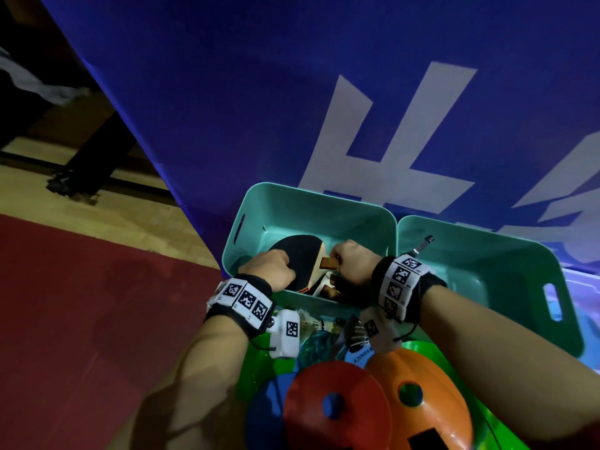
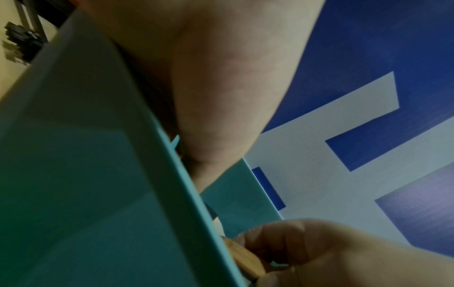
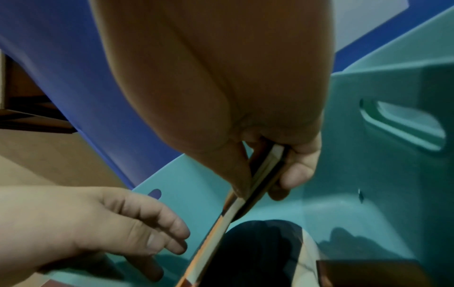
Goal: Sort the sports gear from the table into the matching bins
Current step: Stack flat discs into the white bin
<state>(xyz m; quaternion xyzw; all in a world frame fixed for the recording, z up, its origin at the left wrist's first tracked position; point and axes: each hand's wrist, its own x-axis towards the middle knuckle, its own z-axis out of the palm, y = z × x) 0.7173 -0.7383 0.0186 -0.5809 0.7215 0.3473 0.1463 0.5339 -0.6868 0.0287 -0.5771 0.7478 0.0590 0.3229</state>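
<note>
While over teal bin (image 1: pixel 311 203), R hand (image 1: pixel 352 259) pinching paddle (image 1: pixel 302 258) handle, L hand (image 1: pixel 271 271) fingers loose on blade

Plastic, rubber and wood

Smooth matt plastic teal bin (image 1: pixel 311 203), lower centre; paddle (image 1: pixel 302 254) faced in matt black rubber, wooden handle; glossy plastic cones (image 1: pixel 337 384) below.

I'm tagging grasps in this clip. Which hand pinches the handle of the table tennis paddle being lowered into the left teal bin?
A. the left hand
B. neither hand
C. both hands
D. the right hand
D: the right hand pinches the paddle by its handle between thumb and fingers over the left teal bin, while the left hand has relaxed fingers beside the blade, gripping nothing.
</note>
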